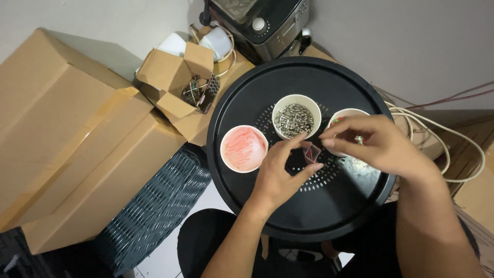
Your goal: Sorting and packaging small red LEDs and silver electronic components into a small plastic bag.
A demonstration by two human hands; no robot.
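Observation:
On a round black tray (329,211) stand three white paper cups. The left cup (244,149) holds thin red pieces, the middle cup (296,117) is filled with small silver metal parts, and the right cup (343,114) is half hidden by my right hand. My left hand (282,172) pinches a small dark reddish part (312,152) between thumb and fingers over the tray's middle. My right hand (368,143) hovers just right of it, fingertips pinched together over something tiny that I cannot make out.
Large cardboard boxes (67,149) fill the left. A small opened box (177,82) with wire parts sits by the tray. A black-and-silver appliance (267,25) stands behind. A dark woven basket (154,206) lies lower left. White cables (453,149) loop at right.

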